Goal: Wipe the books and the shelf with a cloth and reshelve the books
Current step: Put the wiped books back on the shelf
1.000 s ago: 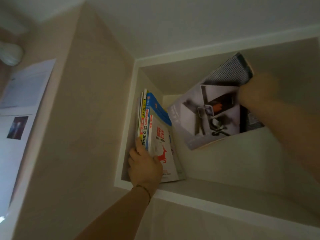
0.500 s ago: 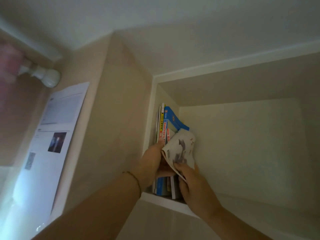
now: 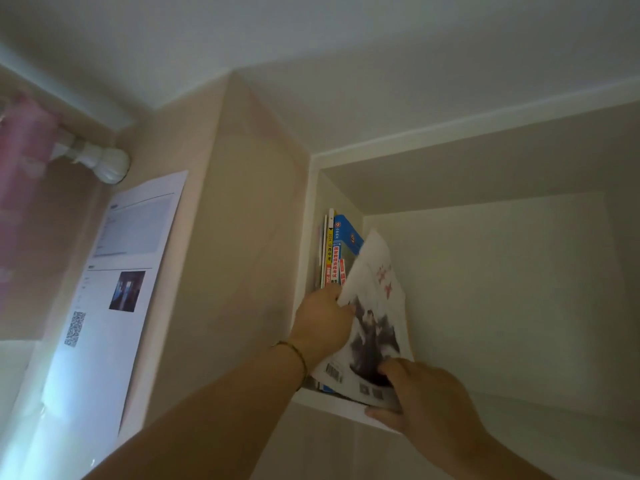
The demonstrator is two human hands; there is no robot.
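1. Right hand (image 3: 420, 398) grips the lower corner of a white magazine (image 3: 375, 318), thumb on the cover, fingers curled under the edge at the shelf's front lip (image 3: 332, 403).
2. Left hand (image 3: 322, 322) has its fingers behind the magazine's left edge, against the row of books (image 3: 334, 251). Whether it pinches the magazine or just braces the books, I cannot tell.
3. Magazine is tilted, top leaning right, bottom at the shelf lip, just beside the standing books at the left end of the shelf compartment (image 3: 485, 289).
4. Books stand upright against the compartment's left wall: yellow spine, blue spine, red-and-white spine.
5. Versus 0.5 s ago: the magazine was curled up small between both hands; now it is opened out flat and reaches higher, covering the blue book's lower part.
6. Versus 1.0 s ago: the right hand held a grey magazine high in the compartment, left hand alone on the books; that one is no longer in view.
7. Thin bracelet (image 3: 294, 351) on the left wrist.
8. Printed sheet with photo and QR code (image 3: 114, 278) on the wall left of the shelf; curtain rod end (image 3: 104, 164) and pink curtain (image 3: 24, 188) beyond it.
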